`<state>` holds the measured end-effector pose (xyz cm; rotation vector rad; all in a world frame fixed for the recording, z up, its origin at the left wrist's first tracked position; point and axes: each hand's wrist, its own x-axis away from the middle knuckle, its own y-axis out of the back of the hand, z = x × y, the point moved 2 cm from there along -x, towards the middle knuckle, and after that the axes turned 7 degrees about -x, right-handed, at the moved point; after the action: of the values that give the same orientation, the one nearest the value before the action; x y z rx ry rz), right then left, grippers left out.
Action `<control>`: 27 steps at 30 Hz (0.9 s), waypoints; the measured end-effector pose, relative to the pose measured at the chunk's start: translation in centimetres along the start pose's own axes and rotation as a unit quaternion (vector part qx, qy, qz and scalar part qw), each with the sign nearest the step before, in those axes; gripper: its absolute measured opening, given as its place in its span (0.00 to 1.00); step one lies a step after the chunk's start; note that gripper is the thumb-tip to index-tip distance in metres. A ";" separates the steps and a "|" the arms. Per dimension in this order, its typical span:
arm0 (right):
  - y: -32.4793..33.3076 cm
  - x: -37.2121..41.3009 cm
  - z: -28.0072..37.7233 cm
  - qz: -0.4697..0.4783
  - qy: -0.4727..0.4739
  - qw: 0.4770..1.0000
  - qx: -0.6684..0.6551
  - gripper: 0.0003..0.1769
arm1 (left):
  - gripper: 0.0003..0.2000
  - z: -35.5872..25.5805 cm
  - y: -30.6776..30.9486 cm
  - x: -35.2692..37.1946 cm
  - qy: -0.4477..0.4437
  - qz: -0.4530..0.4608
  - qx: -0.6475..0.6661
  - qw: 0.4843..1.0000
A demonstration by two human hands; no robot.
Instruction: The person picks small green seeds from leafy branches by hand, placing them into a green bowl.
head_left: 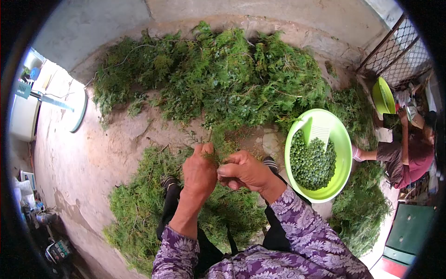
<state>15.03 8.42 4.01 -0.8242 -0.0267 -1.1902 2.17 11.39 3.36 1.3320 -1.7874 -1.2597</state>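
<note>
My left hand [199, 171] is closed around a small green sprig [211, 156], whose feathery tips poke out above the fingers. Right beside it, my right hand [242, 173] pinches thumb against fingers at the sprig's edge; whatever lies between them is too small to make out. To the right stands a lime-green basin [343, 173] with a ribbed washboard panel [320, 128], partly filled with small round green cones or berries [312, 162]. Cut evergreen branches [232, 214] lie below my hands, around my feet.
A larger heap of evergreen branches [218, 74] runs along the wall [269, 16]. More branches [360, 214] lie right of the basin. Another person [409, 160] sits at the far right near a second green basin [383, 96]. A fan with a round base [79, 111] stands at left.
</note>
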 end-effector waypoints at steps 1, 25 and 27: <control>0.0 0.2 0.2 0.011 -0.006 1.000 -0.017 0.14 | 0.08 -0.1 0.1 0.0 -0.006 -0.012 0.024 1.000; -0.6 2.3 2.1 0.182 -0.036 0.983 0.011 0.11 | 0.14 2.4 3.1 -0.2 0.240 -0.024 0.471 0.849; 1.5 1.6 2.0 0.115 0.026 0.991 -0.062 0.09 | 0.14 3.3 2.5 -0.6 0.195 -0.059 0.590 0.781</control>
<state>17.68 8.44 5.31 -0.8798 0.1829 -1.0012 -1.42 13.27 4.43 2.1226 -2.2016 0.3293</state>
